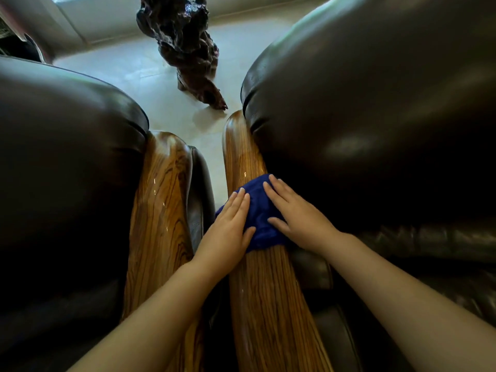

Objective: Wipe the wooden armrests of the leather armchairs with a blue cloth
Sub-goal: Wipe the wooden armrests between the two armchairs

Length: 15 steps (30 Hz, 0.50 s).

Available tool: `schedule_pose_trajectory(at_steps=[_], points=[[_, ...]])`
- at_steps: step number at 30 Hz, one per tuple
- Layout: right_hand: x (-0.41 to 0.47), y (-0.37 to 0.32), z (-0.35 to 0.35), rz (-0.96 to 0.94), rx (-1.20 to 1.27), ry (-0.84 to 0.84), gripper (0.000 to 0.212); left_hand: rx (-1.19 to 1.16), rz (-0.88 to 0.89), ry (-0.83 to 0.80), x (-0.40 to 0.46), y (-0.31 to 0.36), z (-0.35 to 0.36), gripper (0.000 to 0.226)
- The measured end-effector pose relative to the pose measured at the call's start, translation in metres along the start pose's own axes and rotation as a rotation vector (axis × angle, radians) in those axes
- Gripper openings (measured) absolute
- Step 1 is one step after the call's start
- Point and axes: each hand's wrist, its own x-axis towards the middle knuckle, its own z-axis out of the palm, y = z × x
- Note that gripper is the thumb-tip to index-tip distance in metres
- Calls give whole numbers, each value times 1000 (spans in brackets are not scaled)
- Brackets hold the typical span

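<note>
Both hands flat on the cloth (pixel 257 210), fingers spread, palms pressing down; neither pinches it. Left hand (pixel 228 224) covers the cloth's 9 o'clock edge, right hand (pixel 295 218) its 3 o'clock edge. Cloth is bunched over the right armrest (pixel 268 304), about halfway along.

Risks, as judged:
- Cloth is held by pressure only. The armrest top is rounded and glossy, so a sideways push could roll the cloth off toward 9 o'clock into the gap (pixel 214 167) between the chairs (its left corner already overhangs there).
- Bunched fabric wipes a narrow stripe; the armrest's flanks could go missed.
- Right hand sits just beside the leather (pixel 375 130); drift toward 3 o'clock would smear that instead of wood.

Surface: striped, lacquered wood with bright highlights. The left armrest (pixel 161 210), at 9 o'clock, looks the same and has no cloth on it.

Room: pale polished floor (pixel 150 84); dark gnarled root carving (pixel 188 44) at 12 o'clock, well apart.
</note>
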Motion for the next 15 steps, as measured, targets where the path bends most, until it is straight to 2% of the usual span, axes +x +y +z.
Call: schedule_pose_trajectory(at_steps=[9, 15], points=[[17, -14, -12, 141, 116, 104, 68, -3, -69, 17, 43, 0, -20, 71], [-7, -37, -13, 205, -13, 231, 45, 75, -38, 68, 34, 8, -18, 57]])
